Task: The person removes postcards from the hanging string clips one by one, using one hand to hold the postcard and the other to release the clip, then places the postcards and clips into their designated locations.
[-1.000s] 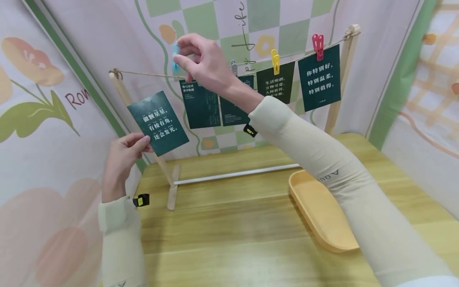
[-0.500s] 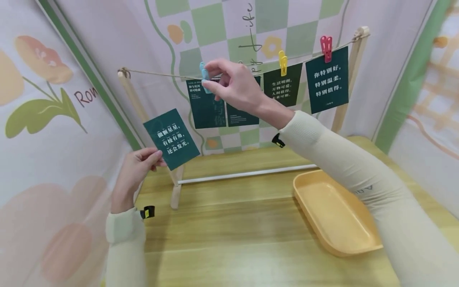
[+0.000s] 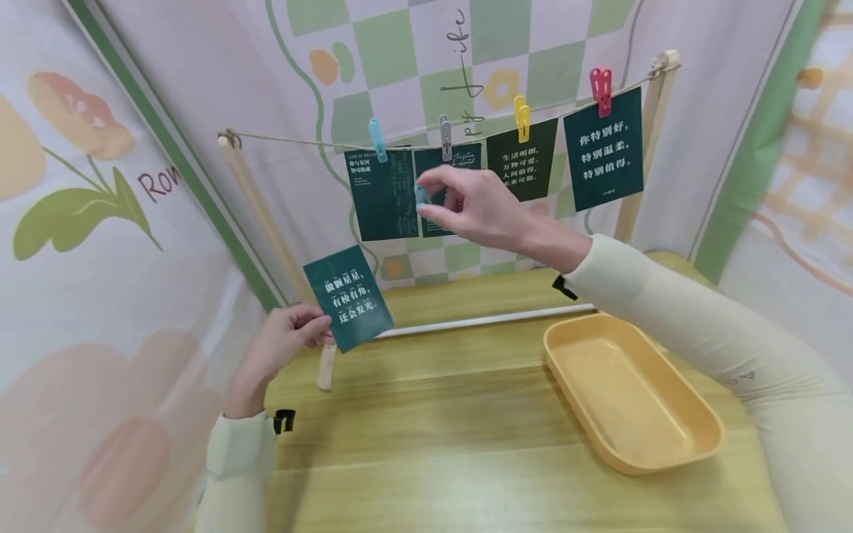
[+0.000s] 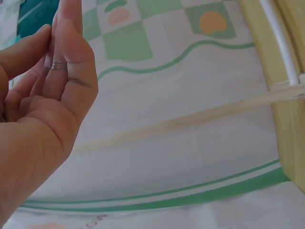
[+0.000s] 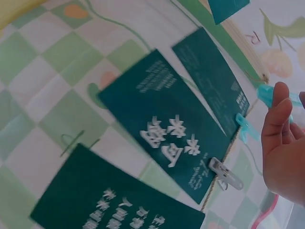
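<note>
A: Fingers, head view. Those of the right hand [image 3: 486,207] pinch one small pale-blue plastic clothespin [image 3: 421,194], which shows in front of the two leftmost cards on the line. Those of the left hand [image 3: 280,352] pinch one flat dark-green rectangular card [image 3: 349,296], white Chinese lettering, gripped at its lower left edge.

B: Position of that card?

A: Tilted, below the left part of the line and apart from it, in front of the frame's lower left corner.

B: And the line itself?

A: One thin brown twine cord [image 3: 286,138], tied between two pale wooden posts [image 3: 263,211]. Four dark-green hanging cards [image 3: 605,159], printed, one clip at the top of each. Left to right: matching blue clip [image 3: 378,141], grey clip [image 3: 446,138], yellow clip [image 3: 522,118], red clip [image 3: 601,92].

B: Lower down?

A: One slender white rod [image 3: 486,320], set low between the posts. One yellow-orange tray, rounded corners [image 3: 633,392], at the right of the pale wood-grain tabletop [image 3: 426,414].

B: Left wrist view?

A: Left hand, thumb tip against the fingers; card partly visible behind them, upper left. Its gripped edge is hidden here.

B: Right wrist view?

A: Right hand at the right border, partly cut off, fingers closed on the clothespin. Matching blue clip near it; grey clip farther along the cord.
</note>
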A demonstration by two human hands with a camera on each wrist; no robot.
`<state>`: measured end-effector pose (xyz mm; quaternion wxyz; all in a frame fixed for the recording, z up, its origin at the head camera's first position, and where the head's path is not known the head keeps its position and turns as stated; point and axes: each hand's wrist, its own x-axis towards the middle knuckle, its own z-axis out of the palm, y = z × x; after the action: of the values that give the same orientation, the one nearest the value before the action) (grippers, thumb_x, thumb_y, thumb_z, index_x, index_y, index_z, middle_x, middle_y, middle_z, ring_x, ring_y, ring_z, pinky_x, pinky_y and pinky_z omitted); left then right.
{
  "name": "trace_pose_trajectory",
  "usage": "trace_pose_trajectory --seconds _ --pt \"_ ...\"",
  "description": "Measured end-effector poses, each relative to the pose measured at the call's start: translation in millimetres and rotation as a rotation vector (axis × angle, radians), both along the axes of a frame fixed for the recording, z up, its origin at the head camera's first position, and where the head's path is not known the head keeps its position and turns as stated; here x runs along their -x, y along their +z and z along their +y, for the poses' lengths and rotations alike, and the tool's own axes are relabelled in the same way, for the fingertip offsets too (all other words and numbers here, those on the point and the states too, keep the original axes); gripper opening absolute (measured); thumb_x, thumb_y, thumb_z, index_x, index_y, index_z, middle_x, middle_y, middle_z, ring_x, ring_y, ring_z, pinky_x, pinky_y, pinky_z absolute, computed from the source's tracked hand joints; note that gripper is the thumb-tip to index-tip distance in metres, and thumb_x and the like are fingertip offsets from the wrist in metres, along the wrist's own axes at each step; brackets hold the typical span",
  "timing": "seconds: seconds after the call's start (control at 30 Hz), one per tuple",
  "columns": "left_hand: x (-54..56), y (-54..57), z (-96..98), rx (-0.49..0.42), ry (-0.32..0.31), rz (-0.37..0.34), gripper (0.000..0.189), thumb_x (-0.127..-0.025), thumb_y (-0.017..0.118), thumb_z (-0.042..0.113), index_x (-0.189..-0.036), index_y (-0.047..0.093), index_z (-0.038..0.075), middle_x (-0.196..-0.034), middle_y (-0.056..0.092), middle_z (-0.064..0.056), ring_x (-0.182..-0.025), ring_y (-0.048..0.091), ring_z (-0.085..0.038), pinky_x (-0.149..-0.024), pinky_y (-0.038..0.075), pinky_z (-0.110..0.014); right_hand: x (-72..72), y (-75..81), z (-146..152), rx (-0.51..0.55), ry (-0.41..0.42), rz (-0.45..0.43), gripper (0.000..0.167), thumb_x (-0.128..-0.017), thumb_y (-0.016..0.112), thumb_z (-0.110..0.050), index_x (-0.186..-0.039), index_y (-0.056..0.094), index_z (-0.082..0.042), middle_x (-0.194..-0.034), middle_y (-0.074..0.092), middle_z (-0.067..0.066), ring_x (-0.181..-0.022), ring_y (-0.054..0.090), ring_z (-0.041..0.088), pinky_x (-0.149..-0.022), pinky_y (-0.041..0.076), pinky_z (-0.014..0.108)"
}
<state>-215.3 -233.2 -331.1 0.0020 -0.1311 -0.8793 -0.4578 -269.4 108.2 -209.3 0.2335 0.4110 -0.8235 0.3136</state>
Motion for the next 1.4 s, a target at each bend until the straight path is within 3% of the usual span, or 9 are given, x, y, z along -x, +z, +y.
trace_pose_trajectory --seconds 0.23,0.37,0.67,0.83,0.97,1.07,1.2,1.4 --pt "-10.3 -16.6 10.2 0.020 -0.071 -0.020 0.020 -0.099 0.059 0.016 -0.098 0.068 -0.002 -0.084 0.073 -0.015 -0.072 0.071 -0.009 -0.066 0.059 -0.033 -6.3 -25.0 26.7 -0.090 -0.013 0.014 0.037 -0.093 0.069 -0.017 -0.126 0.062 -0.003 -0.113 0.070 0.012 -0.069 0.056 0.011 -0.062 0.049 0.021" --pt "-12.5 -30.2 12.4 0.030 -0.094 -0.073 0.019 -0.099 0.058 0.015 -0.096 0.068 0.000 -0.083 0.074 -0.015 -0.073 0.071 -0.013 -0.066 0.060 -0.030 -8.7 -39.5 44.8 -0.130 -0.022 0.010 0.035 -0.092 0.070 -0.015 -0.123 0.063 -0.002 -0.104 0.071 0.009 -0.068 0.057 0.008 -0.061 0.050 0.019" --pt "-16.8 -55.1 17.6 -0.002 -0.152 -0.186 0.018 -0.099 0.058 0.014 -0.096 0.066 -0.001 -0.083 0.072 -0.013 -0.075 0.072 -0.019 -0.068 0.061 -0.032 -12.3 -72.0 84.0 -0.224 -0.108 -0.117 0.033 -0.092 0.069 -0.013 -0.122 0.063 -0.002 -0.102 0.072 0.011 -0.066 0.059 0.007 -0.059 0.051 0.021" --pt "-17.6 -72.5 22.2 -0.018 -0.228 -0.217 0.018 -0.099 0.056 0.011 -0.092 0.065 -0.004 -0.080 0.070 -0.014 -0.077 0.072 -0.033 -0.069 0.061 -0.037 -11.7 -95.1 100.9 -0.298 -0.152 -0.151 0.032 -0.092 0.069 -0.017 -0.120 0.063 -0.002 -0.102 0.073 0.010 -0.067 0.058 0.006 -0.064 0.054 0.024" --pt "-19.8 -85.3 27.2 -0.047 -0.280 -0.288 0.017 -0.099 0.057 0.009 -0.092 0.063 -0.006 -0.081 0.069 -0.017 -0.080 0.071 -0.041 -0.071 0.061 -0.045 -11.7 -118.7 117.8 -0.396 -0.153 -0.141 0.024 -0.090 0.070 -0.016 -0.111 0.064 -0.004 -0.090 0.070 0.003 -0.069 0.059 0.008 -0.065 0.054 0.028" --pt "-22.7 -94.2 30.0 -0.066 -0.318 -0.351 0.018 -0.098 0.058 0.010 -0.091 0.062 -0.006 -0.082 0.070 -0.016 -0.078 0.072 -0.038 -0.071 0.060 -0.048 -12.1 -138.1 133.2 -0.486 -0.122 -0.124 0.012 -0.087 0.072 -0.012 -0.093 0.062 -0.009 -0.076 0.060 -0.004 -0.067 0.053 0.007 -0.061 0.049 0.027" --pt "-28.1 -103.9 30.1 -0.058 -0.366 -0.403 0.019 -0.098 0.057 0.007 -0.088 0.061 -0.008 -0.079 0.071 -0.013 -0.072 0.073 -0.027 -0.067 0.061 -0.043 -14.3 -159.2 151.0 -0.591 -0.053 -0.170 0.019 -0.085 0.072 -0.008 -0.080 0.054 -0.012 -0.067 0.045 -0.008 -0.064 0.042 0.005 -0.057 0.037 0.022" --pt "-33.1 -112.5 27.2 -0.041 -0.376 -0.429 0.018 -0.098 0.056 0.004 -0.086 0.061 -0.009 -0.077 0.070 -0.014 -0.068 0.072 -0.024 -0.063 0.061 -0.037 -17.2 -175.3 163.9 -0.642 -0.053 -0.267 0.024 -0.085 0.072 -0.008 -0.079 0.050 -0.011 -0.065 0.039 -0.009 -0.061 0.037 0.004 -0.053 0.031 0.020"
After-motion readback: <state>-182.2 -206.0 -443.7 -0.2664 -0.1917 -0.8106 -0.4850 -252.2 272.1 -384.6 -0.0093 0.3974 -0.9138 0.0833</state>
